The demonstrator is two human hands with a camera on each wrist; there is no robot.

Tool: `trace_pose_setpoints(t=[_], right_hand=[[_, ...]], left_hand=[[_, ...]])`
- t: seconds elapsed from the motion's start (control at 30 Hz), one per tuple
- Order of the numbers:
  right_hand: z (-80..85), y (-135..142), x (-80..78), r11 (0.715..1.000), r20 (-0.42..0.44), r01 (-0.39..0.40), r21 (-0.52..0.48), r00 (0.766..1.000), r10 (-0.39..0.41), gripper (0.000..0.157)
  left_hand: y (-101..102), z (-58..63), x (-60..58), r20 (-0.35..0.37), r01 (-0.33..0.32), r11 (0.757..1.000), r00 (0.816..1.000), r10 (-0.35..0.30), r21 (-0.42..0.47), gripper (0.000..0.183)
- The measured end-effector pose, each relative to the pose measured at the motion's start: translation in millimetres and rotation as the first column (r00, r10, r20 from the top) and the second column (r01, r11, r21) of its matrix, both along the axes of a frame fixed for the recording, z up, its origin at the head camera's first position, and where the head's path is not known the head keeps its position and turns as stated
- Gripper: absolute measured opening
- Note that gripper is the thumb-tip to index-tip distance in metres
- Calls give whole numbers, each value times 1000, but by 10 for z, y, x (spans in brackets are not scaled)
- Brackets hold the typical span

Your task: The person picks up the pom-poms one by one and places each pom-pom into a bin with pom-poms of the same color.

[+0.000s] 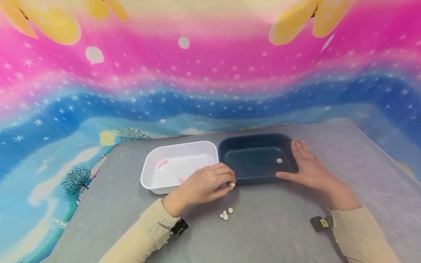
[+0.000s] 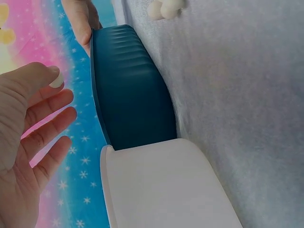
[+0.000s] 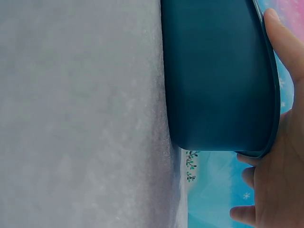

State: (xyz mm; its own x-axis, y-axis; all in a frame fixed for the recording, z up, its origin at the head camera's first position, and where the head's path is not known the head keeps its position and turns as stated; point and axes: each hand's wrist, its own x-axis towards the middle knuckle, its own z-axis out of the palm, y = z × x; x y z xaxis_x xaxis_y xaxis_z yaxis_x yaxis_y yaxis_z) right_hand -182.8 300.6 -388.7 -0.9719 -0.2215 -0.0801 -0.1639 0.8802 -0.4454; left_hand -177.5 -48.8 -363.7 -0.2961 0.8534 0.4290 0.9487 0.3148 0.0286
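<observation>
My left hand pinches a small white ball between thumb and fingertip, just in front of where the two tubs meet. In the left wrist view the same ball shows at the thumb tip, the other fingers spread loosely. At the right end of the dark teal tub, my right hand rests on the rim with thumb and fingers spread and fairly straight. One white ball lies inside that tub. Several white balls sit in a cluster on the grey cloth nearer me.
A white tub stands against the teal tub's left side and holds several small pink pieces. Grey cloth covers the table. Behind it hangs a colourful printed backdrop.
</observation>
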Motion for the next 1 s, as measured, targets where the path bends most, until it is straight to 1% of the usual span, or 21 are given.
trace_pose_setpoints(t=[0.17, 0.4, 0.57, 0.77, 1.0], right_hand=[[-7, 17, -14, 1000, -7, 1, 7, 1000, -1, 125], [-22, 29, -16, 1000, -4, -3, 5, 1000, 3, 125], [-25, 24, -12, 1000, -6, -3, 6, 1000, 3, 125], [-18, 13, -3, 1000, -3, -3, -4, 1000, 3, 125], [-20, 12, -7, 1000, -5, -1, -4, 1000, 1, 125]], left_hand=[[33, 2, -35, -18, -1, 1000, 1000, 1, 9, 11], [72, -16, -86, -7, -7, 1000, 1000, 7, 28, 12], [96, -43, -110, -12, -4, 999, 1000, 5, 43, 12], [120, -55, -156, 12, -12, 998, 1000, 11, 60, 9], [146, -76, -233, 20, -7, 997, 1000, 5, 75, 9]])
